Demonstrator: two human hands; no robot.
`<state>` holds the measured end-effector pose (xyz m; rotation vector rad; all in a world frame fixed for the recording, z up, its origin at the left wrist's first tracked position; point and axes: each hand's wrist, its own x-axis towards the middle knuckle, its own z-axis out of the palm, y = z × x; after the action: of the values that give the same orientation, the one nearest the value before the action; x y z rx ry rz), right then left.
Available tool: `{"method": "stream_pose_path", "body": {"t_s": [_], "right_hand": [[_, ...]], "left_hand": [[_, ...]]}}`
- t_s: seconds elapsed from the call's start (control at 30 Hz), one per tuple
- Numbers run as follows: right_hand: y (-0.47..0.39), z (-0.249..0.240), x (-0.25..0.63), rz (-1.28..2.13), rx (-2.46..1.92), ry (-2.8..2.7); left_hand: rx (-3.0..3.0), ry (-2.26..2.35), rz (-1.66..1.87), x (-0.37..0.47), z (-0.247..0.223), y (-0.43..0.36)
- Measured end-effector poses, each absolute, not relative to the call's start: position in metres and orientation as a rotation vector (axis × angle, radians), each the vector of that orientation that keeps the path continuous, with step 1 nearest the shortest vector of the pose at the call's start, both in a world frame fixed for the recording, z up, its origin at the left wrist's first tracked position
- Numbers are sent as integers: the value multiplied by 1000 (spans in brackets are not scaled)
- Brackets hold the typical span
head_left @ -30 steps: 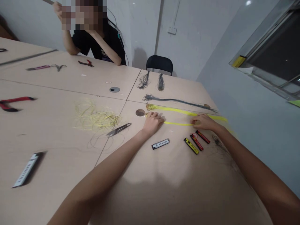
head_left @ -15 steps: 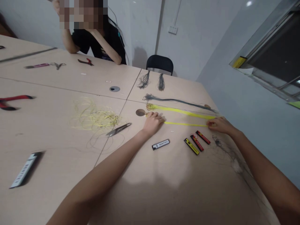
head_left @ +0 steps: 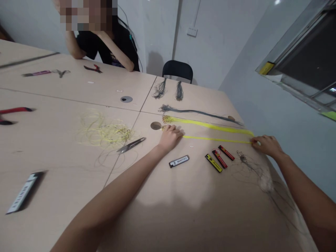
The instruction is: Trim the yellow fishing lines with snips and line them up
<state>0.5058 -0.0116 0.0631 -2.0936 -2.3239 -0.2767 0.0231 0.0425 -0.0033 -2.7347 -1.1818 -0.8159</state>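
Note:
A thin yellow strand bundle [head_left: 215,139] runs taut and straight across the table between my hands. My left hand [head_left: 171,135] is closed over its left end, beside small gold hooks [head_left: 163,128]. The fingers of my right hand [head_left: 266,144] pinch the other end near the table's right edge. Just behind lies a thicker yellow bundle [head_left: 210,126] with gold hooks at its left end. Farther back is a long dark green bundle [head_left: 194,111].
Loose yellow line [head_left: 102,129] and snips [head_left: 131,145] lie left of my left hand. Lighters [head_left: 179,161] and tangled dark line [head_left: 252,168] are nearer me. Red-handled pliers [head_left: 15,110] lie far left. A person [head_left: 110,52] leans on the far side, beside a chair [head_left: 177,70].
My right hand has slid right along the yellow strands to their end, so a longer straight stretch shows. My left hand stays in place. The view has shifted slightly.

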Motion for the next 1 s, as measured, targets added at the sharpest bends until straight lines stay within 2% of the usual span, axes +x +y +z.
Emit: {"method": "stream_pose_path", "body": {"t_s": [0.2,0.37,0.53,0.67,0.87,1.0], "right_hand": [[-42,63,523,-493,-2197,-2057],[-71,64,455,-591,-2284,-1749],[-111,48,320,-525,-1684,-2104],[-136,30,219,-393,-974,-2358],[-163,18,114,-66,-487,-2327],[-177,10,70,-15,-258,-2275]], "left_hand": [[-2770,-1203,-789,24,0,42],[-2871,-1281,-772,23,7,37],[-2940,-1387,-852,22,14,34],[-2954,-1421,-871,22,16,31],[-3012,-1520,-955,20,23,31],[-3052,-1620,-1158,-8,63,41]]}}
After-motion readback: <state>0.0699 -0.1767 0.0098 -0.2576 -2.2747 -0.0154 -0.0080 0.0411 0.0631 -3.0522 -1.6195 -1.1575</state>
